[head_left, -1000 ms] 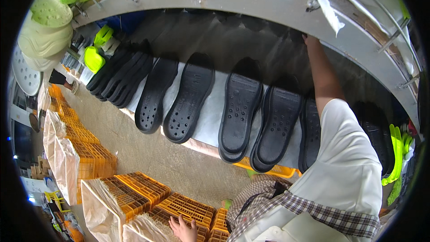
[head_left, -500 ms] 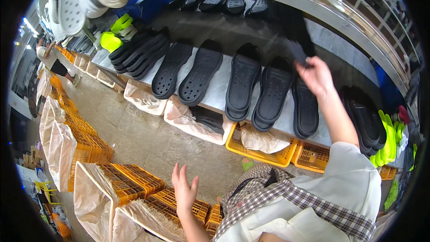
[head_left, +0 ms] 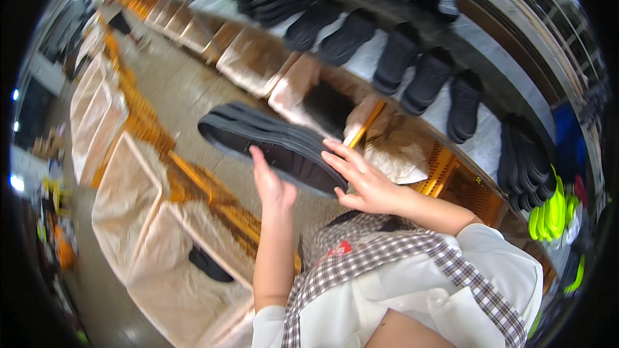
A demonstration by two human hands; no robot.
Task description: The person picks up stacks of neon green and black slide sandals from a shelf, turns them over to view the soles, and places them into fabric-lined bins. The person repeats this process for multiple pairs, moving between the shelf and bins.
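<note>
Head view: we observe a stack of long, black, foam-like shoe soles with rounded ends (head_left: 271,135) raised in front of the wearer's body, over the aisle floor and between the two hands. We note the stack slanting, one end toward the upper left, the other reaching the right hand (head_left: 362,183). We find that right hand grasping the near end, fingers spread over the upper edge and thumb at the lower side. We record the left hand (head_left: 276,183) touching the lower edge near the middle, one digit upright against the inner face; its other fingers are partly hidden, and we cannot tell whether it grips or only supports.

Beyond the hands, we see a pale grey, flat-topped table (head_left: 485,136) bearing a row of black shoe soles (head_left: 427,80). At its right end we list bright yellow-green, rounded shoe parts (head_left: 547,214) just beside a further cluster of black soles (head_left: 525,164). Below the table we observe an orange-yellow plastic crate with slotted walls (head_left: 443,164). To the left we record beige, cloth-lined bins (head_left: 122,209); a black object (head_left: 211,264) lies in the nearest one.
</note>
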